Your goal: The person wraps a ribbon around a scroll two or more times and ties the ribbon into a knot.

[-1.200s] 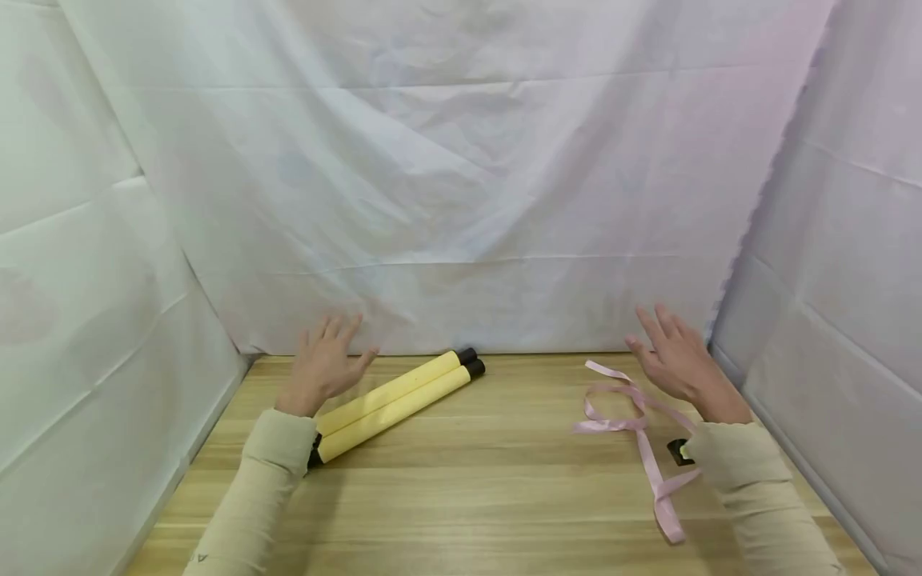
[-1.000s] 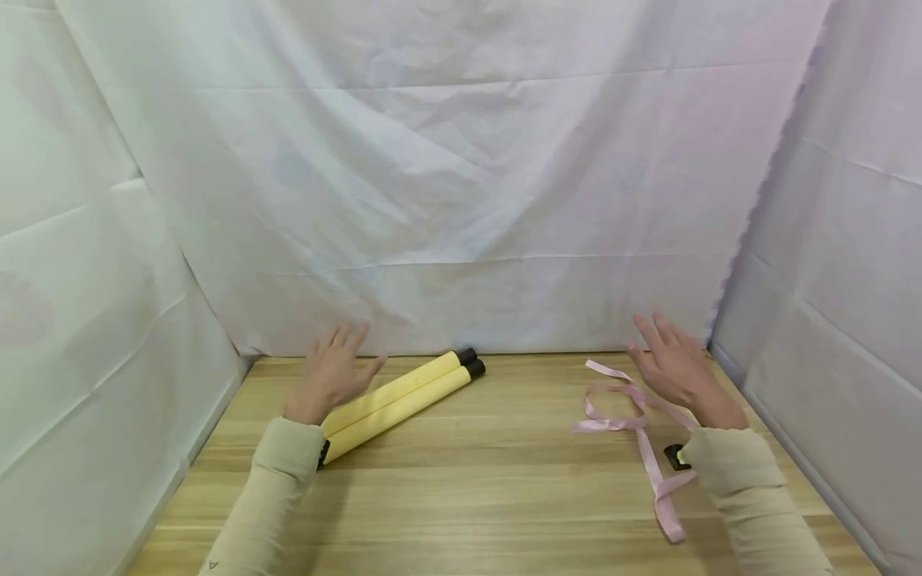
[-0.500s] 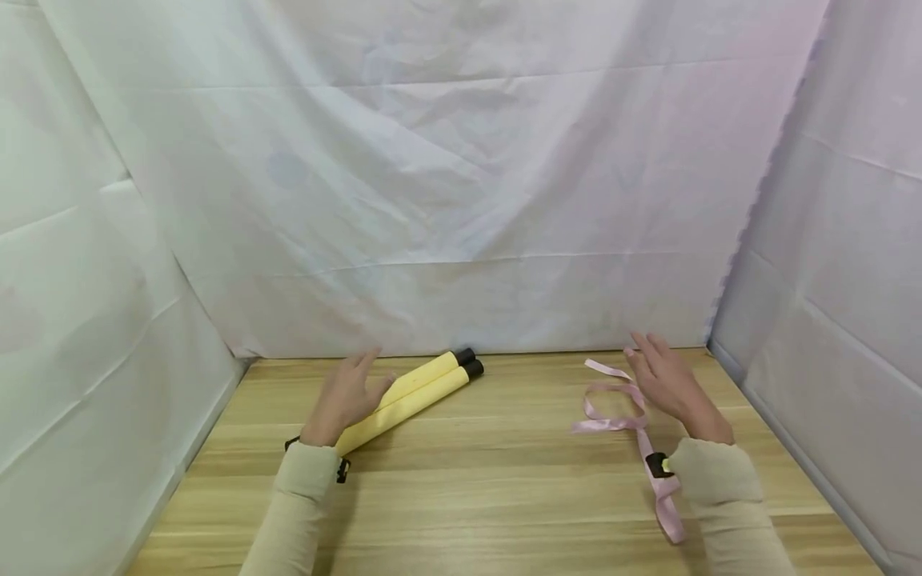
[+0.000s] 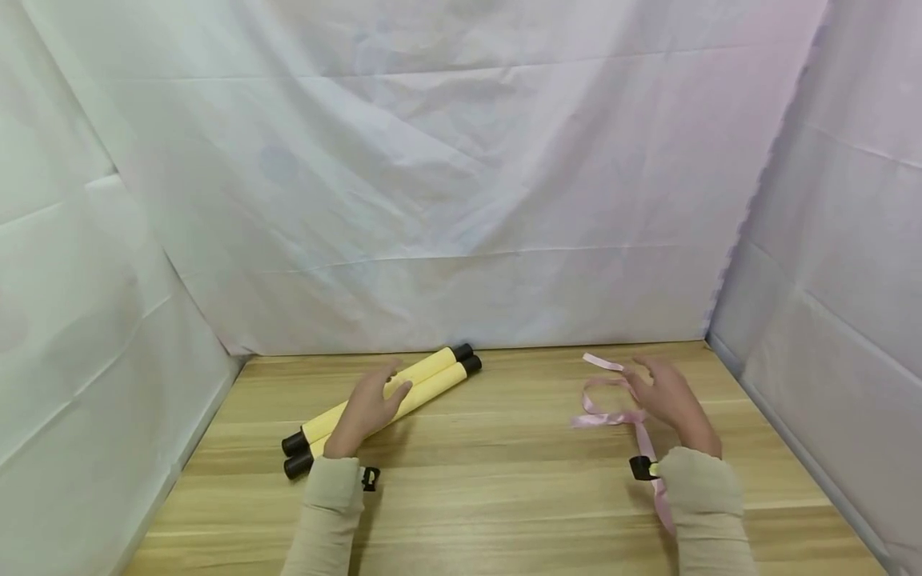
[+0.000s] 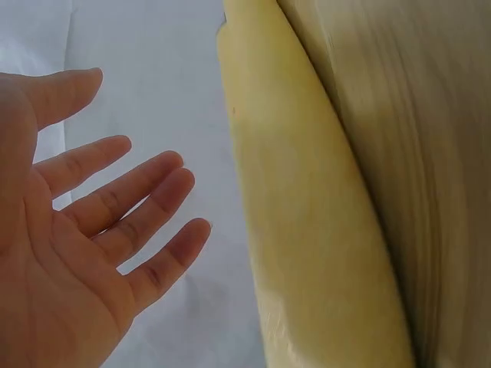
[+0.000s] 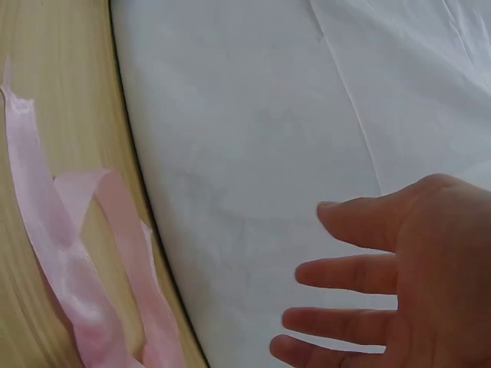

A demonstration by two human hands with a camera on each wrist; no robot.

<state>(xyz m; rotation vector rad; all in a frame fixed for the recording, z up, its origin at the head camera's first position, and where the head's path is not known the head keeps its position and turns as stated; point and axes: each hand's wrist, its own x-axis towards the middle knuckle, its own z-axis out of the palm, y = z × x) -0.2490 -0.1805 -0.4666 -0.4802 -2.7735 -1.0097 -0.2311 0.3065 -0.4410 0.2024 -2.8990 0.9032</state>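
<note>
Two yellow rods [image 4: 425, 392] with black ends lie side by side, slanting across the left half of the table. Over them hovers my left hand [image 4: 369, 406], fingers spread; in the left wrist view the hand [image 5: 100, 222] stands apart from the yellow surface [image 5: 307, 199]. A loosely looped pink ribbon [image 4: 643, 442] lies on the right, also seen in the right wrist view as ribbon [image 6: 69, 276]. My right hand [image 4: 671, 398] is above its right side, fingers extended and holding nothing; the right wrist view shows the hand [image 6: 430, 276] clear of the ribbon. Part of the ribbon is hidden beneath hand and sleeve.
The wooden table [image 4: 497, 496] meets a white cloth [image 4: 461, 304] hanging along its back edge. More white cloth walls it on the left [image 4: 86, 336] and right [image 4: 835, 320]. Black straps are on both wrists.
Both hands have come lower and nearer to the person, the left also moving right over the rods and the right slightly left over the ribbon. The rods' near black ends have come into sight.
</note>
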